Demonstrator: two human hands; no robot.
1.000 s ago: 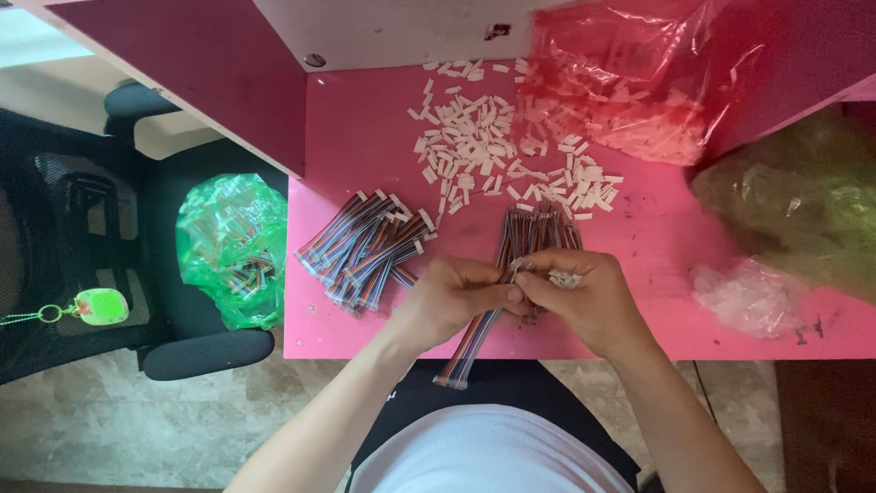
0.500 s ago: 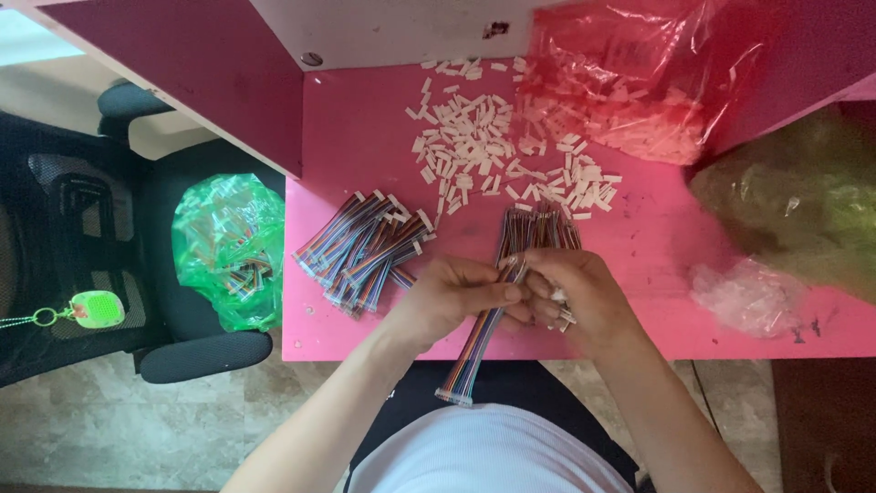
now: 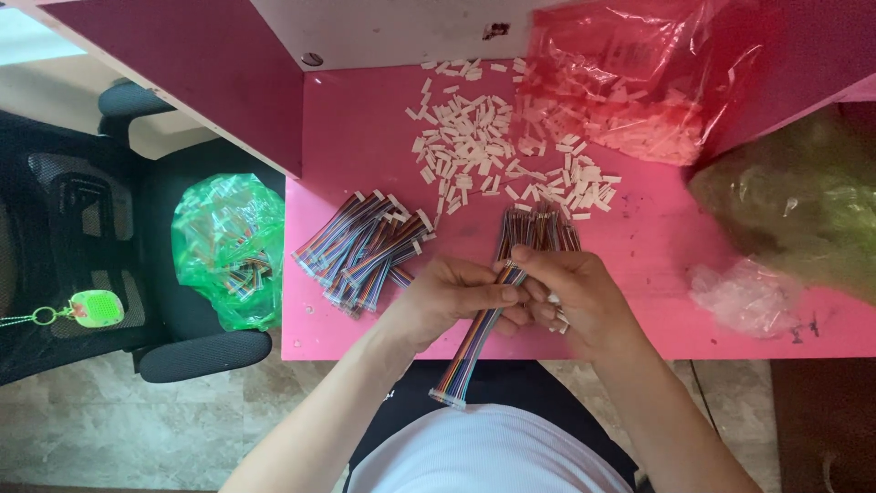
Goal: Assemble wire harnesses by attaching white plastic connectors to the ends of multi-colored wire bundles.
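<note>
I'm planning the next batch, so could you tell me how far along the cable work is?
Done: a pile of finished ribbon cables. In hand: left hand and right hand hold one multicoloured cable. Left: a bundle of cables and many loose white connectors.

Bare left hand [image 3: 452, 297], bare right hand [image 3: 575, 297], uncovered forearms, white top, dark trousers

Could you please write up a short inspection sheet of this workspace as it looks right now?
Surface: pink table, scuffed near its front edge.
Job's things: one rainbow ribbon cable held over the table edge.
Clutter: loose white connectors; red bag, clear bag.
Hands: left hand and right hand both grip the cable.
Cables: finished pile; second bundle.
Surroundings: black chair holding a green bag.
</note>
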